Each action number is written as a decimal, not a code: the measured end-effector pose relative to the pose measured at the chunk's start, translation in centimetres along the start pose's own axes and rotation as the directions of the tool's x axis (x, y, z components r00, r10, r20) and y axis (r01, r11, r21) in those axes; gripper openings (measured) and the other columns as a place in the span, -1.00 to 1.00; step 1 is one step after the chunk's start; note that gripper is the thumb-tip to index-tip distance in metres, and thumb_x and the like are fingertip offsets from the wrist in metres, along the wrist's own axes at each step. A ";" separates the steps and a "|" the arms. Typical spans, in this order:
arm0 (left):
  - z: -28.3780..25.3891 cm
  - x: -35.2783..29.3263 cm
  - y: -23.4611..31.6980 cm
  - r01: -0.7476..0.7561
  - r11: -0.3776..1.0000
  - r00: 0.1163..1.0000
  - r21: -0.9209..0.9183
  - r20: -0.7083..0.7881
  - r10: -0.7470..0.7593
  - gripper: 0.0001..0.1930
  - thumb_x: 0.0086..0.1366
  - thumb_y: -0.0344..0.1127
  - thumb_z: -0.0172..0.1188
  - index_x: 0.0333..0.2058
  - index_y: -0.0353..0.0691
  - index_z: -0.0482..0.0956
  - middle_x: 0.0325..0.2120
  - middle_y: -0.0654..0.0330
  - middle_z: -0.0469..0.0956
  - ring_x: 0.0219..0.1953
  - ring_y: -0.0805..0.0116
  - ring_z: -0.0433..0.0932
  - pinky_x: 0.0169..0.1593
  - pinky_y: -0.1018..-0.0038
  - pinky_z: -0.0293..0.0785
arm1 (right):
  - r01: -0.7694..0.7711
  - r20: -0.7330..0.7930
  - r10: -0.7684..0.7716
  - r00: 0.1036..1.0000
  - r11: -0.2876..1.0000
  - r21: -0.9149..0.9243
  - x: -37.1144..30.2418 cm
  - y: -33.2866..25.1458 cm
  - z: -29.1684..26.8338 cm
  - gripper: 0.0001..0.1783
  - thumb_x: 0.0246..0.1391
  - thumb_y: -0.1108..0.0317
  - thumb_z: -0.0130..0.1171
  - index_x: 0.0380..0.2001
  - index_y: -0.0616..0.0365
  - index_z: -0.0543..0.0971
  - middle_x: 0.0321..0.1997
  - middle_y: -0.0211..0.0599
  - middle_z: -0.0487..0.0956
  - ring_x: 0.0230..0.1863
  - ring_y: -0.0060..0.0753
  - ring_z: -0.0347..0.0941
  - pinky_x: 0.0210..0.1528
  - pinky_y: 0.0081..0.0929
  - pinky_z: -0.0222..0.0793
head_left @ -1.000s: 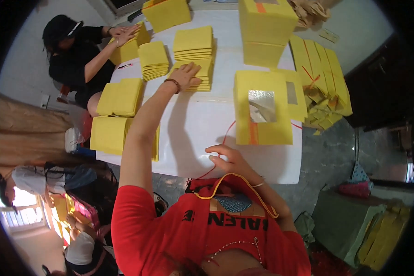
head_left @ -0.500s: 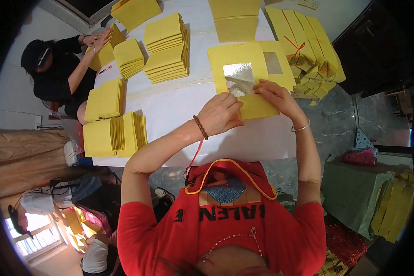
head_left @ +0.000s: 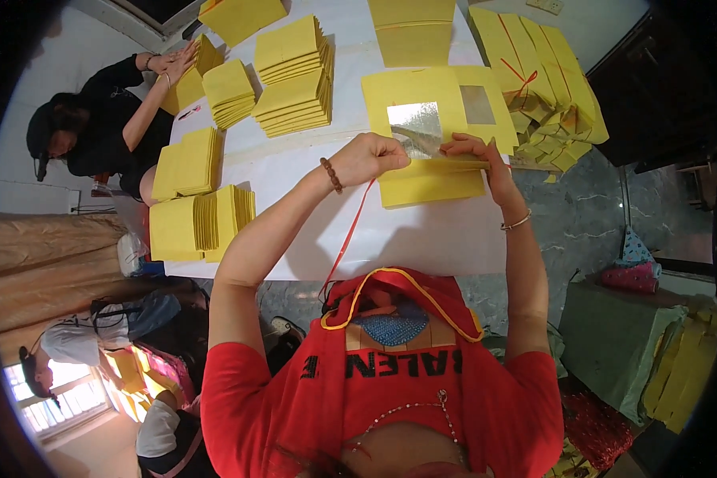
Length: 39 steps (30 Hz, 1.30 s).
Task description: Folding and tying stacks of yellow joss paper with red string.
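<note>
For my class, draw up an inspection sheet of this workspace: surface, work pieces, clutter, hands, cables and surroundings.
Surface: white table, partly covered by yellow stacks.
Work pieces: yellow windowed piece, creased across its near side; windows silvery and greyish.
Clutter: jumbled yellow strips beyond the table's right edge.
Hands: left hand pinches the crease's left part; right hand touches its right end, grip unclear.
Cables: red string crosses the table's near edge; no power cable identifiable.
Surroundings: co-worker in black at left, hands on a yellow block; brown curtain; green-covered stack at lower right.
</note>
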State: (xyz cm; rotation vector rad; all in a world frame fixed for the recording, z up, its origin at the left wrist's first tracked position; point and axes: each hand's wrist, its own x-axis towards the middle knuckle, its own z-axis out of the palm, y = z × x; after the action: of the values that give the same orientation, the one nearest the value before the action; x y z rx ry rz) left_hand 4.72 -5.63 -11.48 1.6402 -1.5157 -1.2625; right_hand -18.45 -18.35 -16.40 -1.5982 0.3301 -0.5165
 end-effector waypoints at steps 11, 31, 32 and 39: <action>-1.3 1.0 -0.6 0.058 0.986 0.987 -0.156 0.157 -0.033 -0.78 0.23 -0.22 0.08 -0.41 -0.28 0.52 -0.52 0.42 0.46 -0.43 0.68 0.36 -0.32 0.66 0.31 | 0.004 -0.073 0.012 0.997 0.977 0.213 -0.4 1.3 0.2 -0.37 0.13 -0.08 -0.30 -0.07 0.30 0.41 0.00 -0.14 0.43 0.12 -0.28 0.24 0.19 -0.40 0.04; 2.0 -2.3 0.2 -0.554 0.605 0.781 0.572 0.107 0.615 -0.70 0.12 -0.32 0.08 -0.12 -0.10 0.40 -0.24 0.12 0.47 -0.21 0.13 0.45 -0.15 0.31 0.42 | -0.102 -0.072 0.105 0.992 0.994 0.043 -0.1 -1.1 0.8 -0.50 -0.13 0.31 -0.03 -0.06 0.33 0.37 -0.03 -0.13 0.44 0.08 -0.30 0.31 0.21 -0.43 0.05; 2.1 -2.5 0.6 -0.555 0.603 0.775 0.574 0.094 0.624 -0.66 0.06 -0.29 0.16 -0.14 -0.12 0.43 -0.23 0.12 0.46 -0.21 0.13 0.44 -0.16 0.30 0.41 | -0.120 -0.084 0.124 0.989 0.992 0.048 -0.1 -1.2 0.8 -0.49 -0.13 0.31 -0.03 -0.06 0.33 0.37 -0.03 -0.13 0.44 0.07 -0.30 0.31 0.21 -0.43 0.05; 1.5 -2.5 0.9 -0.507 0.709 0.845 0.490 0.120 0.521 -0.54 -0.06 -0.17 0.29 -0.14 -0.11 0.45 -0.35 0.15 0.47 -0.23 0.16 0.42 -0.13 0.32 0.37 | -0.111 -0.069 0.118 0.991 0.989 0.101 -0.2 -0.7 0.6 -0.49 -0.10 0.35 -0.04 -0.01 0.34 0.34 -0.02 -0.13 0.43 0.07 -0.30 0.32 0.20 -0.43 0.07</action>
State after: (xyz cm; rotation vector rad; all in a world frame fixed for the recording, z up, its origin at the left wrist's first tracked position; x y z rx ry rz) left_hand 3.17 -3.12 -10.60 1.3383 -2.2245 -0.5498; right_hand -18.42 -17.69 -15.80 -1.4591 0.4448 -0.4974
